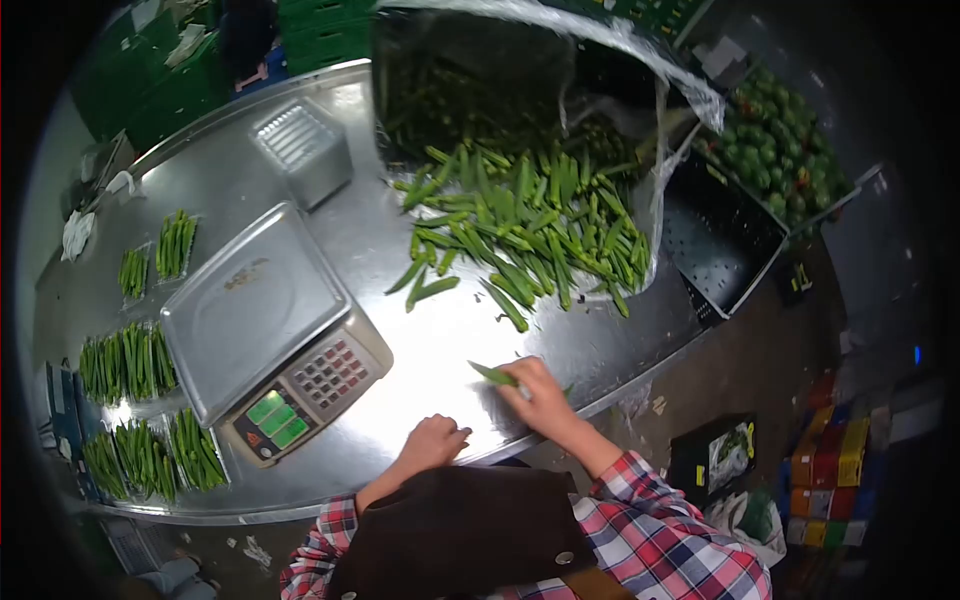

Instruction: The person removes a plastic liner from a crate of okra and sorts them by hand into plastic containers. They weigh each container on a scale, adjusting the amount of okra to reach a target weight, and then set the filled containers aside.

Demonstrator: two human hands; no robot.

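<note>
My right hand [540, 395] is closed on a green okra pod [490, 373], whose tip points left above the steel table. A bit of green also shows behind that hand, on its right side. Near the table's front edge, my left hand [433, 445] has its fingers curled; what they hold, if anything, is hidden. Beyond my hands lies a large heap of loose okra [540, 220], spilling from a plastic-lined crate [450, 60] tipped toward me. To the left stands a weighing scale [320, 385] with a bare metal pan [255, 300] and a lit green display.
Okra packs [130, 365] lie in groups along the table's left side. A stack of clear trays [300, 145] stands behind the scale. At right are a black crate [720, 235] and a crate of round green produce [780, 145]. Colourful boxes [830, 460] sit on the floor.
</note>
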